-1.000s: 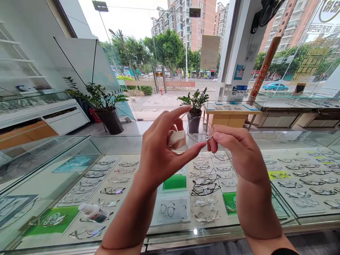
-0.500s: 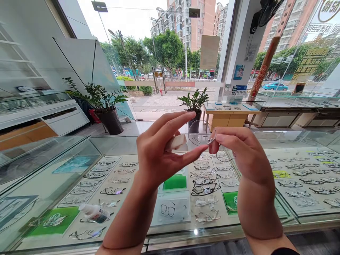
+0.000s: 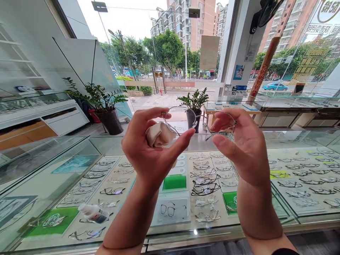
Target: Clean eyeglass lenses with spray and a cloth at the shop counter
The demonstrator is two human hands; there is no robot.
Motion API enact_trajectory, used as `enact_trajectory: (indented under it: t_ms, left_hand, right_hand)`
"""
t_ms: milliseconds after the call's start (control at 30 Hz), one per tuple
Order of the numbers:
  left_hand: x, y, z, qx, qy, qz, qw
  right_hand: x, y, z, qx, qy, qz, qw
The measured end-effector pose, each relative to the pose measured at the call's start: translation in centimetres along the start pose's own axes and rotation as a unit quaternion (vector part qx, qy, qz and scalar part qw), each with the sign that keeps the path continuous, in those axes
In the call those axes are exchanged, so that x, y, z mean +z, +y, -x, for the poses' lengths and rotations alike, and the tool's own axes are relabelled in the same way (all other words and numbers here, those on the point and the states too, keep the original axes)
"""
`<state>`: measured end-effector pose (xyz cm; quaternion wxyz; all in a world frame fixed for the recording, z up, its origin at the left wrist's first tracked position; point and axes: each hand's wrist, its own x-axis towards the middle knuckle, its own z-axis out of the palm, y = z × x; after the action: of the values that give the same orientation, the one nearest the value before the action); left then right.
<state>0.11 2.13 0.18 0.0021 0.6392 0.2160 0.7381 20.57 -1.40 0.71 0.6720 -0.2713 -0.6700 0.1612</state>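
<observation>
A pair of thin metal-rimmed eyeglasses is held up above the glass counter, its lenses clear, with small print low on the left lens. My left hand grips the left end of the frame with its fingers, thumb stretched under the left rim. Tucked in that same palm is a crumpled white cloth. My right hand is at the right end, with fingers behind the right lens and the thumb in front near its lower rim. The temples are mostly hidden.
Beneath my hands is a glass display counter with rows of eyeglasses inside. A white bottle lies on its left part. Potted plants stand beyond, before the glass front. A wooden display table is at the back right.
The eyeglasses have turned and now face me with both rims showing. My left fingers have moved onto the left end of the frame, and my right hand has opened out around the right rim.
</observation>
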Motion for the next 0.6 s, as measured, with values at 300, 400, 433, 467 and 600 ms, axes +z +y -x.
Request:
enact_trajectory:
  t_ms: [300,400,433,467,600]
  left_hand:
    - [0.3,-0.2,0.4,-0.018,0.006,0.020,1.000]
    - [0.5,0.1,0.4,-0.009,0.023,0.001,1.000]
    - [0.6,0.2,0.4,-0.006,0.027,-0.008,1.000]
    - [0.6,0.4,0.4,-0.005,0.029,-0.015,0.999]
    - [0.8,0.9,0.4,-0.006,0.031,-0.028,0.999]
  right_hand:
    - [0.3,0.0,-0.2,0.012,0.010,0.025,1.000]
    - [0.4,0.0,-0.2,0.012,0.018,0.030,0.999]
    - [0.4,0.1,-0.2,0.012,0.022,0.032,0.999]
    - [0.4,0.1,-0.2,0.011,0.025,0.035,0.999]
    - [0.2,0.3,-0.1,0.006,0.030,0.045,0.998]
